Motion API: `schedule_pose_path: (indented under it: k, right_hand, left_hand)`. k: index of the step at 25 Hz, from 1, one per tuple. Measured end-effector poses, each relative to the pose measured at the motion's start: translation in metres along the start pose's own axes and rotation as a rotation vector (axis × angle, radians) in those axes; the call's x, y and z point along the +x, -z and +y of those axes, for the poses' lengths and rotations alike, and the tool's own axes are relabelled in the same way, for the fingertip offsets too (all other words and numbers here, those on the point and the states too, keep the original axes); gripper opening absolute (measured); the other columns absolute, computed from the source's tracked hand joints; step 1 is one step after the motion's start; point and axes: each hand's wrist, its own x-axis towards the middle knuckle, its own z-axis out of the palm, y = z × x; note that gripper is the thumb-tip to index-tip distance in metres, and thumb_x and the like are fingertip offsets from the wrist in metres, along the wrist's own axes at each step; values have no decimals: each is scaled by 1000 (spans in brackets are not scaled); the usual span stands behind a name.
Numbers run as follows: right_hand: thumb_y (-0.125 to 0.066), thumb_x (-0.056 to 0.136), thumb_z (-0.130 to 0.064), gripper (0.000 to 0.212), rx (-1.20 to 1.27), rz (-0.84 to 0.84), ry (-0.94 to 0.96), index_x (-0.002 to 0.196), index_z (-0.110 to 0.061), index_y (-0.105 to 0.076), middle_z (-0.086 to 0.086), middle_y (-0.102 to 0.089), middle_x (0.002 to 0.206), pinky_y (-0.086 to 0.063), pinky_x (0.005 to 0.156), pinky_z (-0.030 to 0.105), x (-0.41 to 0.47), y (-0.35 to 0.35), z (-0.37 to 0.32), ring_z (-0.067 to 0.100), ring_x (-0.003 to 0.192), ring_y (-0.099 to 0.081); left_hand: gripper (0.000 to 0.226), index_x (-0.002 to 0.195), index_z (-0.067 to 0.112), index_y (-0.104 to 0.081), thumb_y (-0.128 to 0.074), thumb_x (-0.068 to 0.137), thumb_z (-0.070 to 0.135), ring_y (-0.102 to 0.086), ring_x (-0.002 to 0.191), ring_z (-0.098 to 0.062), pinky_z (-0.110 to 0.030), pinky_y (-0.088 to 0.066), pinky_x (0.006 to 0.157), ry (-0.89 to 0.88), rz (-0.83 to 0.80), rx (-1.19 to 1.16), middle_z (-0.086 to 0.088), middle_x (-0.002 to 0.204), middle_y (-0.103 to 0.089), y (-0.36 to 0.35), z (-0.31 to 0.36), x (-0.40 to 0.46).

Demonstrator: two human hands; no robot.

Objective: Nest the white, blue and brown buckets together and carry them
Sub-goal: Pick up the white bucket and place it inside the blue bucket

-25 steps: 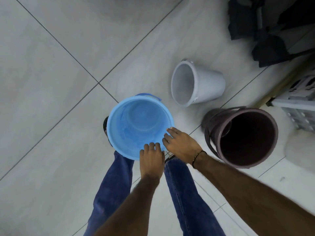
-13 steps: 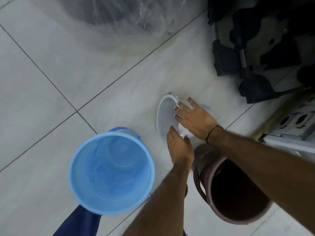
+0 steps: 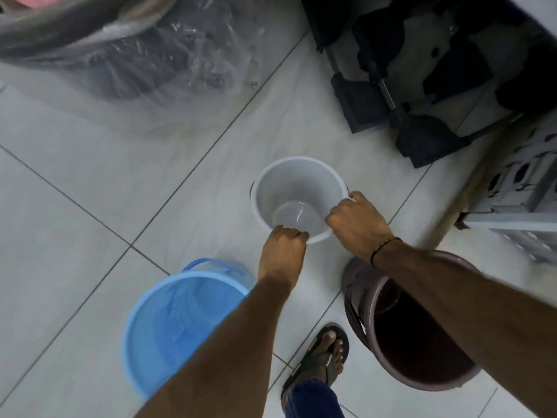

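The small white bucket [image 3: 297, 191] stands upright on the tiled floor in the middle of the view, mouth up. My left hand [image 3: 284, 251] grips its near rim and my right hand [image 3: 357, 224] grips its right rim. The larger blue bucket [image 3: 168, 330] stands upright at the lower left, partly hidden by my left forearm. At the lower right the brown bucket [image 3: 416, 351] stands upright, with my right forearm crossing over it.
My sandalled foot [image 3: 324, 354] is on the floor between the blue and brown buckets. A clear plastic-wrapped bundle [image 3: 126, 46] lies at the top left. Black gear [image 3: 422, 70] sits at the top right, and a grey perforated crate [image 3: 521, 191] at the right edge.
The white bucket lay on its side; both hands took hold of it and it now stands upright. The blue bucket, released a second ago, stays on the floor at the left.
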Motion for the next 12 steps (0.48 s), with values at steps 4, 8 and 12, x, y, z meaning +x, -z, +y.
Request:
schedule_pose_path:
  k: [4, 8, 12]
  right_hand:
    - [-53, 86, -6, 23, 103, -24, -24, 100, -18, -67, 5, -71, 101, -36, 103, 42, -13, -54, -31, 29, 101, -61]
    - [-51, 89, -12, 23, 84, -29, -7, 104, -19, -68, 5, -73, 103, -28, 113, 48, -23, -74, -48, 29, 106, -60]
    - [-53, 91, -13, 19, 44, -73, -18, 89, -21, -69, 3, -73, 92, -33, 108, 49, -26, -63, -53, 27, 95, -63]
  left_hand:
    - [17, 107, 17, -72, -68, 90, 20, -66, 95, -22, -31, -49, 95, -109, -205, 251, -4, 103, -75, -25, -6, -14]
    - [21, 111, 14, -67, -64, 94, 25, -66, 101, -26, -34, -49, 95, -144, -288, 307, -8, 108, -72, -34, -17, -25]
    - [13, 106, 17, -66, -61, 94, 16, -68, 97, -25, -32, -50, 88, -249, -332, 483, -5, 105, -73, -26, -24, -27]
